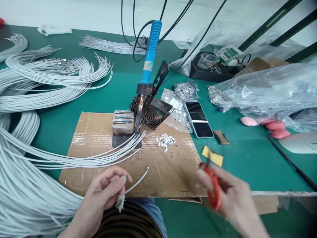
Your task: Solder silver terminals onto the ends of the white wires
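Observation:
My left hand (105, 190) is closed in a pinch on a thin white wire (138, 180) near the front edge of a cardboard sheet (170, 172); a pale scrap hangs below the fingers. My right hand (231, 195), blurred by motion, grips an orange-handled tool (215, 188) at the cardboard's right front corner. A blue-handled soldering iron (150, 59) stands in a holder above a fan of white wires (109, 153). A small pile of metal terminals (165, 140) lies on the cardboard.
Large bundles of white wires (37, 86) cover the left of the green table. A phone (198, 119), bags of metal parts (184, 91), big clear plastic bags (267, 89), pink objects (274, 127) and a yellow piece (212, 156) lie at right.

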Motion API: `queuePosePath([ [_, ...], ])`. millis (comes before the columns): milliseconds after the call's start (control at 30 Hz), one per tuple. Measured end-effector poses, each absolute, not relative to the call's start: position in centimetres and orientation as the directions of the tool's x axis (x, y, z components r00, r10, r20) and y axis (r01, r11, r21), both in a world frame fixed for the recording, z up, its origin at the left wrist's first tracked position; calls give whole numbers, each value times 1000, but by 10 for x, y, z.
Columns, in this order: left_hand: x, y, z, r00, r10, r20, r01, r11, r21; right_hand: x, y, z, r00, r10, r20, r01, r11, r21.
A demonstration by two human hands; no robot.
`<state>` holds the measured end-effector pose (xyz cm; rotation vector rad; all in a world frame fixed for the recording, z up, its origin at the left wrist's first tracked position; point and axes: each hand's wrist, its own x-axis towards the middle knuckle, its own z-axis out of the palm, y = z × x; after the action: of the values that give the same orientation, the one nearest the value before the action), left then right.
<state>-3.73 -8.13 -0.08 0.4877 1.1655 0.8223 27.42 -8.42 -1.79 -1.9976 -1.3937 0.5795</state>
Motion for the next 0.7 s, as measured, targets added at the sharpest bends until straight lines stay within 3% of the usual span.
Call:
queuePosePath([
  [100,-36,-82,1,145,781,-608,-300,620,725,202,-86,-14,-123,991,-61,660,35,-750],
  [200,-35,-85,0,130,785,-606,-290,614,734,167,-81,-10,-311,948,-71,653,159,-741],
  [400,-35,-90,-5,119,818,-563,-252,573,779,159,-78,-8,-408,900,-151,652,171,-739],
  [700,-35,-92,-9,91,849,-520,-219,526,821,162,-80,-17,-389,903,-180,635,122,-763],
])
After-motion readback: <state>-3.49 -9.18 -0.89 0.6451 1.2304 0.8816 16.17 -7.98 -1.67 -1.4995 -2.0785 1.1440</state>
